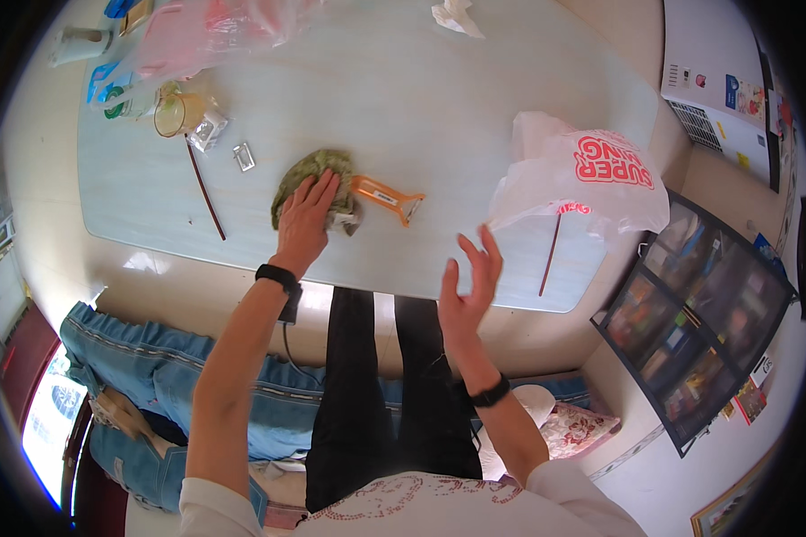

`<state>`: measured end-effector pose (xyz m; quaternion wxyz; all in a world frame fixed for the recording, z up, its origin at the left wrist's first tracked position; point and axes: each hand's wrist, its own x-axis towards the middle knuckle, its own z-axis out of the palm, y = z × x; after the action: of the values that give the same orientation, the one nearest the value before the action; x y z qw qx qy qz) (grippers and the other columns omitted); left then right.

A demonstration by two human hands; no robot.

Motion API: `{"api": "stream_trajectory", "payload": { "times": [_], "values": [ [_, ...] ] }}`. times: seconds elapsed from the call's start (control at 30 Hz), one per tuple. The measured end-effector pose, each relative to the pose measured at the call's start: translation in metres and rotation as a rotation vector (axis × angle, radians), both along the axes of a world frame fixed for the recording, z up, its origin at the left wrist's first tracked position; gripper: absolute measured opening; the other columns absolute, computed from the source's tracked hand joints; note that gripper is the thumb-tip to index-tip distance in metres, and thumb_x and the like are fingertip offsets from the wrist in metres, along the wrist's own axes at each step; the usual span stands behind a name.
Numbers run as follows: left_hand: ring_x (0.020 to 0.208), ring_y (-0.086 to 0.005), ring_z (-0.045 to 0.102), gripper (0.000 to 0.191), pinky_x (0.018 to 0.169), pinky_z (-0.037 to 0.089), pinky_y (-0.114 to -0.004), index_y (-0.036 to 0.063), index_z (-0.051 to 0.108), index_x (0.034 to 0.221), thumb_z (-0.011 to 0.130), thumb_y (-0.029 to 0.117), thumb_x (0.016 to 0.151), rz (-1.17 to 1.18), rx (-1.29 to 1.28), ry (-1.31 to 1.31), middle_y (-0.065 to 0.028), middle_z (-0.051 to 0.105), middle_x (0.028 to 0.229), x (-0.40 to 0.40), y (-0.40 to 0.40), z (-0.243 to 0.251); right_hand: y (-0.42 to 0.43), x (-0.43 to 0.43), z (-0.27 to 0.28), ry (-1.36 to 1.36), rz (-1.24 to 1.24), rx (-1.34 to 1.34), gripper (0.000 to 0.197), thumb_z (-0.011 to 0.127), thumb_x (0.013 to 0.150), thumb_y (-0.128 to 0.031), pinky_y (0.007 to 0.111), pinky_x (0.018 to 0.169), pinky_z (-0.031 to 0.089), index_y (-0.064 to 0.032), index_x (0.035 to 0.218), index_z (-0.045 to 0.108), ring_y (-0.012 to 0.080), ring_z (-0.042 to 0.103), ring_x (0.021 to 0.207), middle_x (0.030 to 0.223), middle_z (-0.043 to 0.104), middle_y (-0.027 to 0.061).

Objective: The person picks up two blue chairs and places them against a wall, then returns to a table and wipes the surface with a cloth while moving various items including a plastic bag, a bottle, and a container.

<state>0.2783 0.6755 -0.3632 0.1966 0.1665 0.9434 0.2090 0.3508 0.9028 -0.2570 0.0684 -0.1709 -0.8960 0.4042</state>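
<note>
My left hand (309, 211) lies with its fingers over a bunched green cloth (322, 164) on the pale tabletop (389, 87). Whether the fingers grip the cloth cannot be told. Against the cloth's right side is an orange peeler (386, 198), its blade end pointing right. A crumpled whitish piece pokes out below the cloth, near my fingertips. My right hand (471, 288) is raised over the near edge of the table, empty, with its fingers apart and curled. Beyond it, to the right, is a white plastic bag (577, 174) with red print.
At the left stand a yellowish glass (174, 115), a green-lidded jar (115, 102) and a pink plastic bag (195, 40). A small metal piece (244, 157) lies nearby. Thin dark sticks lie at left (205, 191) and right (549, 258). A dark-framed cabinet (702, 322) flanks the table's right side.
</note>
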Motion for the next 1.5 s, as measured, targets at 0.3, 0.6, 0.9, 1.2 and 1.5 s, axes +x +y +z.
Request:
{"api": "stream_trajectory", "payload": {
  "times": [0.3,0.6,0.9,1.2,1.5],
  "values": [
    [0.123,-0.027,0.04,0.071,0.098,0.037,-0.04,0.0121,0.042,0.133,0.056,-0.01,0.066,-0.174,0.012,-0.05,-0.0023,0.041,0.139,-0.016,0.023,0.005,0.001,-0.02,-0.083,-0.236,0.278,0.449,0.045,0.066,0.076,-0.013,0.051,0.104,0.023,-0.0122,0.119,0.053,0.0311,0.037,0.121,0.123,0.047,0.0101],
    [0.12,-0.0339,0.041,0.071,0.101,0.035,-0.042,0.008,0.04,0.134,0.056,-0.008,0.066,0.513,0.357,0.112,-0.0122,0.044,0.135,-0.054,0.007,-0.026,0.029,-0.005,-0.115,-0.36,0.251,0.441,0.028,0.07,0.072,-0.017,0.057,0.105,0.016,-0.0081,0.091,0.051,0.032,0.039,0.119,0.114,0.049,0.0096],
    [0.128,-0.0269,0.037,0.073,0.101,0.034,-0.038,0.0118,0.041,0.134,0.058,-0.004,0.065,-0.096,0.164,0.189,-0.0058,0.042,0.137,-0.123,0.09,-0.041,0.117,0.033,-0.107,-0.234,-0.007,0.444,0.021,0.067,0.078,-0.015,0.054,0.104,0.026,-0.0069,0.086,0.05,0.0253,0.054,0.087,0.081,0.054,0.0043],
    [0.126,-0.0188,0.041,0.047,0.111,0.027,-0.037,0.0135,0.056,0.119,0.057,0.003,0.074,-0.92,0.428,-0.352,-0.0015,0.051,0.129,0.055,0.093,-0.041,0.113,0.041,-0.1,-0.257,-0.005,0.37,0.021,0.067,0.079,-0.016,0.056,0.105,0.02,-0.0083,0.09,0.051,0.0289,0.053,0.107,0.089,0.057,0.0051],
    [0.105,-0.0271,0.05,0.057,0.093,0.039,-0.04,0.0115,0.059,0.112,0.059,-0.004,0.057,-0.706,0.107,-0.523,-0.0058,0.058,0.11,0.026,-0.097,0.021,0.097,0.059,-0.119,-0.314,-0.107,0.165,0.02,0.065,0.08,-0.016,0.053,0.101,0.027,-0.0049,0.091,0.053,0.0309,0.051,0.107,0.092,0.058,0.008]
  ]
}}
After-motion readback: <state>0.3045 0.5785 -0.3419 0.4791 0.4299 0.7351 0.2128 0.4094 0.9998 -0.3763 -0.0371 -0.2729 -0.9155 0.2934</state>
